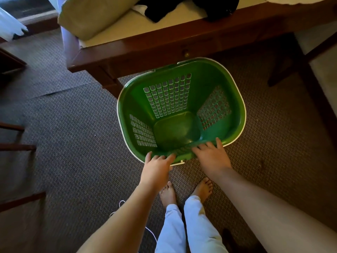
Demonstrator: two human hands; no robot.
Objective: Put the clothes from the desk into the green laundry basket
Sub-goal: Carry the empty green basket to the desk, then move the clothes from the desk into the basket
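Left hand (157, 167) and right hand (211, 157) curl fingers over the near rim of the empty green plastic laundry basket (135, 101) mid-frame, with black crumpled clothes (158, 10) on the brown wooden desk (164, 43) at top not yet put in.

One green laundry basket (237, 101), one desk (164, 45), two hands (156, 168) (212, 157), two bare feet (167, 195) (203, 188)

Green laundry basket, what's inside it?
Nothing: the green plastic laundry basket shows only its bare floor and slotted walls. The left hand and right hand on its near rim hide part of that wall.
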